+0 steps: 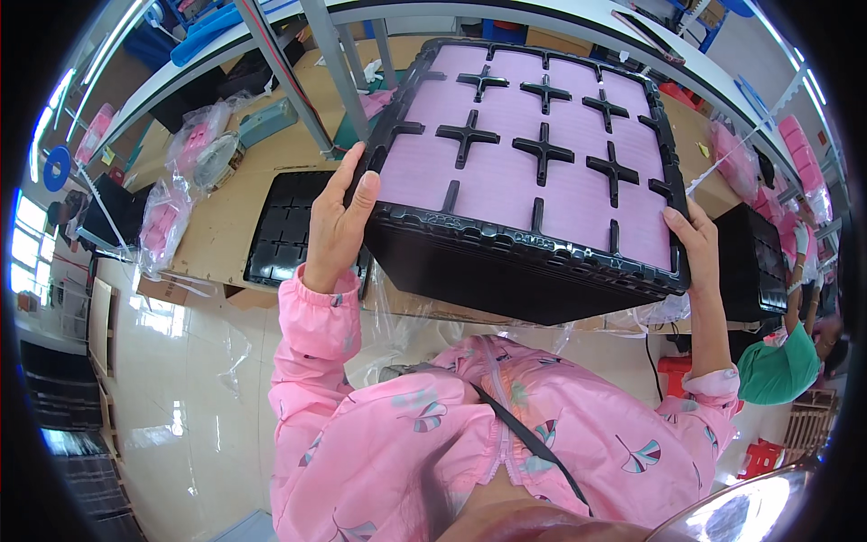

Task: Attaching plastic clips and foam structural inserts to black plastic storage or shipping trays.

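A tall stack of black plastic trays (470, 271) is in front of me, slightly turned. Pink sheet (506, 194) shows across its top tray between raised black crosses. My left hand (341, 212) presses against the stack's left side, thumb up and fingers stretched along the edge. At the near right corner my right hand (694, 239) grips the side, its thumb on the top rim and the other fingers mostly hidden. Whether the stack rests on the table or is lifted, I cannot tell.
Another black tray (293, 221) lies on the cardboard-covered table (212, 239) at left, near a tape roll (219, 161) and bagged pink pieces (167, 221). A metal post (287, 77) rises behind. More black trays (754, 257) stand at right, beside a person in green (781, 369).
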`<action>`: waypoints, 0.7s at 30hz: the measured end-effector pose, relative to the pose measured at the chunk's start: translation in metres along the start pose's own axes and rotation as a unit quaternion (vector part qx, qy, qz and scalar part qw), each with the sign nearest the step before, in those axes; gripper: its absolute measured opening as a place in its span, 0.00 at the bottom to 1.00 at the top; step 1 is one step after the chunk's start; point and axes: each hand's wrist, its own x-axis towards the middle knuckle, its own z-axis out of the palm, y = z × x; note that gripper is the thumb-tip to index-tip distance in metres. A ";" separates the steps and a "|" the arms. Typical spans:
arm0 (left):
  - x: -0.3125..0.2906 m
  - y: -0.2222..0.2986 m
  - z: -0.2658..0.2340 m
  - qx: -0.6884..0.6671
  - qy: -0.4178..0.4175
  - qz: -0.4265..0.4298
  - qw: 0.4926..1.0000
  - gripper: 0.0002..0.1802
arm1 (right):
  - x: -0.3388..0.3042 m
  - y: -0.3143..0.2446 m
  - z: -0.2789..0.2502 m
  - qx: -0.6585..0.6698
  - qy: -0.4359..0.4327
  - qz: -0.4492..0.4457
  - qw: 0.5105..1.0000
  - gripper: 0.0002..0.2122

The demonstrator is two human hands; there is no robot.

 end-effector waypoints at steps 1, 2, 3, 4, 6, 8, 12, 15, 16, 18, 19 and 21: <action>0.001 -0.001 -0.002 0.005 -0.014 0.000 1.000 0.32 | 0.001 0.001 -0.002 0.002 -0.005 0.004 1.000 0.15; 0.001 0.000 -0.003 0.013 -0.022 0.002 1.000 0.31 | 0.002 0.003 -0.003 0.004 -0.010 0.009 1.000 0.15; 0.002 0.004 -0.005 0.021 -0.031 0.003 0.999 0.31 | 0.003 0.006 -0.004 0.006 -0.013 0.010 1.000 0.15; 0.004 0.006 -0.006 0.029 -0.040 0.004 0.999 0.31 | 0.003 0.011 -0.004 0.007 -0.015 0.012 1.000 0.15; 0.012 0.001 -0.013 0.083 -0.051 0.064 0.993 0.29 | 0.003 0.015 -0.004 0.009 -0.017 0.010 1.000 0.15; 0.028 0.004 -0.014 0.121 -0.076 0.131 0.981 0.28 | 0.005 0.017 -0.003 0.011 -0.014 0.005 1.000 0.15; 0.090 0.032 0.001 0.109 -0.221 0.208 0.947 0.24 | 0.004 0.017 -0.005 0.017 -0.014 0.016 1.000 0.15; 0.145 0.031 0.037 0.243 -0.300 0.213 0.898 0.26 | 0.004 0.021 -0.005 0.029 -0.016 0.021 0.999 0.16; 0.162 0.025 0.051 0.315 -0.312 0.215 0.870 0.28 | 0.005 0.023 -0.006 0.022 -0.016 0.012 1.000 0.16; 0.187 -0.006 0.073 0.288 -0.327 0.213 0.874 0.31 | 0.006 0.028 -0.009 0.010 -0.014 -0.001 1.000 0.15; 0.194 -0.010 0.080 0.276 -0.338 0.215 0.874 0.32 | 0.006 0.026 -0.010 0.017 -0.027 0.012 0.999 0.16; 0.204 -0.014 0.085 0.313 -0.337 0.229 0.858 0.32 | 0.008 0.025 -0.007 0.040 -0.032 0.009 0.999 0.17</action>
